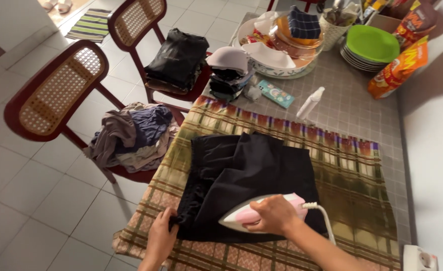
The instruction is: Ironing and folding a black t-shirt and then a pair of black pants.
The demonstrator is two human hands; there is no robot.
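I am gripping the handle of the pink and white iron [261, 213] with my right hand [274, 215], fingers wrapped around it, and the iron is resting on the near edge of the black garment [251, 170]. My left hand [162, 236] is pinching the garment's near left corner, holding the cloth taut just beside the iron's pointed tip. The garment is lying flat in the middle of the plaid cloth [352, 170] that is covering the near part of the tiled table [352, 100]. The iron's white cord [324, 218] is trailing off to the right of my wrist, toward a white socket block [419, 258] at the table's near right corner.

Beyond the garment, a white spray bottle [310, 103] is standing at the far edge of the plaid cloth, with a small teal box [275, 93] just left of it. Further back I am seeing a stack of folded clothes [230, 75], a bowl piled with dishes [281, 42], green plates [372, 45] and orange snack packets [399, 68]. To my left, two cane-backed chairs are holding laundry: the near chair [56, 90] a crumpled heap of clothes [133, 135], the far chair [136, 20] a folded black pile [179, 57].
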